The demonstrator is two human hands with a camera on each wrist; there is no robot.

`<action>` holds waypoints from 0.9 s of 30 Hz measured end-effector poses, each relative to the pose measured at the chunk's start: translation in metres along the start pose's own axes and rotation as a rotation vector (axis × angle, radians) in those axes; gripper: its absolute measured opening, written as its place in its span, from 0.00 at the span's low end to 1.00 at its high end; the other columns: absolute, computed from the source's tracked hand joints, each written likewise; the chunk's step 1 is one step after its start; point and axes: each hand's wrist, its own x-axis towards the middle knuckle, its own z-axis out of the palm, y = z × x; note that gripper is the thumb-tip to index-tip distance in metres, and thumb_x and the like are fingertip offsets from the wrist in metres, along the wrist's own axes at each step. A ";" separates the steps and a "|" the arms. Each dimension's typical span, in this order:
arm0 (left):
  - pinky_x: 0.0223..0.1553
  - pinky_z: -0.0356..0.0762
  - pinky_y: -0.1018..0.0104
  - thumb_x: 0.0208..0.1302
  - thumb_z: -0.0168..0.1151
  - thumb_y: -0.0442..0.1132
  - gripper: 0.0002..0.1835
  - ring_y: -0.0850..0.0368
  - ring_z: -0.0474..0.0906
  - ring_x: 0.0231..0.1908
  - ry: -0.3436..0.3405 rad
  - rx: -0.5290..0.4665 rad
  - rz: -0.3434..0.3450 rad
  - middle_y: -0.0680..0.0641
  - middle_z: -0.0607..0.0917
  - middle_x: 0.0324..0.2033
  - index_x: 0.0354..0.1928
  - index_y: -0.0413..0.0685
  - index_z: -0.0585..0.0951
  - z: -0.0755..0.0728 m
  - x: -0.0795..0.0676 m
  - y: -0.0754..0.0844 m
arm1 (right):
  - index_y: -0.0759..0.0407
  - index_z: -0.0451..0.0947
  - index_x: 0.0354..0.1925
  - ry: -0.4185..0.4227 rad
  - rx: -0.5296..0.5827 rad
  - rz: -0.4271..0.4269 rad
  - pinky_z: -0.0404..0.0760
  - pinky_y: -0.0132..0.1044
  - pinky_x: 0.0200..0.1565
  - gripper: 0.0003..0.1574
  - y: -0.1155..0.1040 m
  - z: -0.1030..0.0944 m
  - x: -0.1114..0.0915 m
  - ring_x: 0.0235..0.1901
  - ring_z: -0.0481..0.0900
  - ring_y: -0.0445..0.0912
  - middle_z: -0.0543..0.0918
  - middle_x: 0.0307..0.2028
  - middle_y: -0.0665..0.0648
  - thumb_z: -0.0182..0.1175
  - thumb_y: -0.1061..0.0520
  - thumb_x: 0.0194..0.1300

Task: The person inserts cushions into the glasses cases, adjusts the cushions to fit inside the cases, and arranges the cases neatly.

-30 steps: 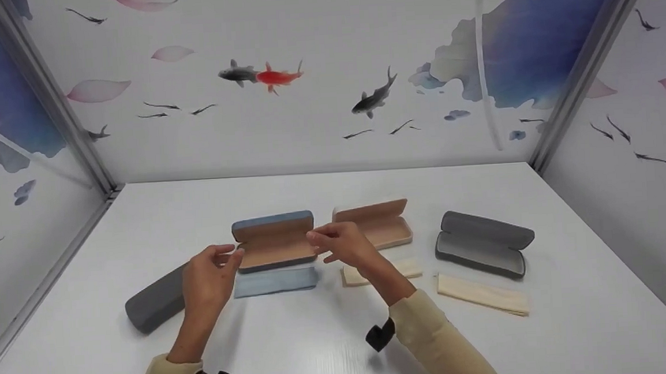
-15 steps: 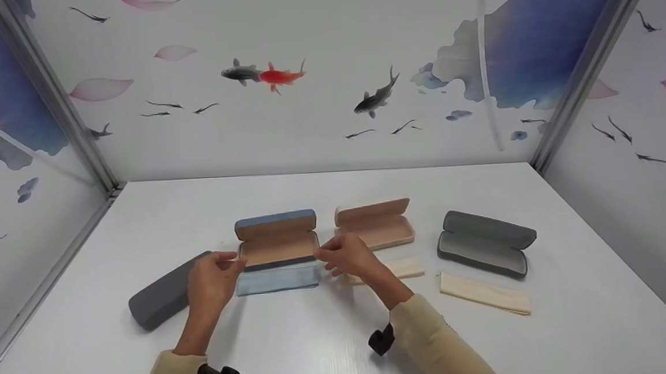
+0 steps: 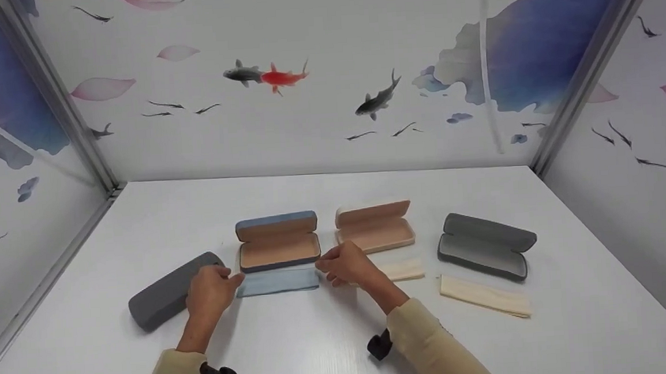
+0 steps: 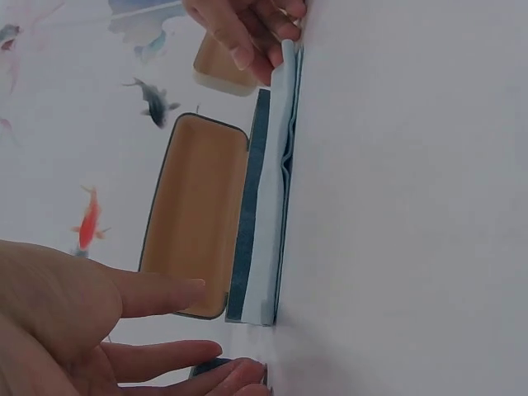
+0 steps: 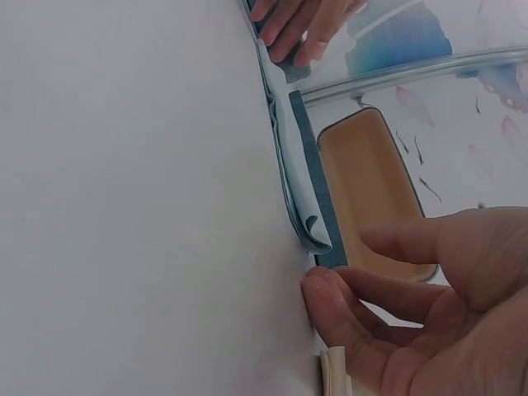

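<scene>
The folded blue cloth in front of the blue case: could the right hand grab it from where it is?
Probably yes: the right hand is close beside one end of the folded blue cloth, and nothing visible stands between hand and cloth.

Printed Walls (image 3: 646, 208) on 3 Sides

We see 2 grey metal posts (image 3: 52, 88) at the back corners and a white tabletop (image 3: 582, 299) catching a soft sheen. On the back wall (image 3: 261, 142), we find 1 red fish (image 3: 283, 78), pink petals (image 3: 102, 89), a blue wash (image 3: 538, 41).
</scene>
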 end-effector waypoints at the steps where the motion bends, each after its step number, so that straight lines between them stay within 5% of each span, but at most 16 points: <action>1: 0.39 0.81 0.48 0.68 0.63 0.41 0.22 0.38 0.83 0.45 0.003 0.009 0.002 0.28 0.83 0.52 0.54 0.27 0.80 0.000 0.000 0.000 | 0.63 0.85 0.49 -0.003 0.000 -0.007 0.88 0.38 0.42 0.16 0.001 0.001 0.000 0.35 0.85 0.46 0.87 0.40 0.57 0.65 0.55 0.67; 18: 0.37 0.81 0.49 0.65 0.64 0.38 0.22 0.40 0.84 0.42 0.005 0.050 0.005 0.27 0.84 0.49 0.52 0.24 0.80 0.003 0.001 -0.007 | 0.60 0.88 0.42 0.006 -0.041 -0.072 0.81 0.31 0.31 0.09 0.000 0.008 0.003 0.29 0.78 0.44 0.86 0.35 0.54 0.67 0.57 0.65; 27: 0.24 0.74 0.66 0.65 0.63 0.36 0.21 0.56 0.81 0.24 -0.032 -0.024 0.004 0.38 0.88 0.30 0.54 0.24 0.79 0.009 0.002 -0.009 | 0.57 0.89 0.38 -0.013 -0.042 -0.073 0.77 0.29 0.27 0.07 0.004 0.006 0.008 0.25 0.74 0.42 0.81 0.27 0.50 0.69 0.56 0.63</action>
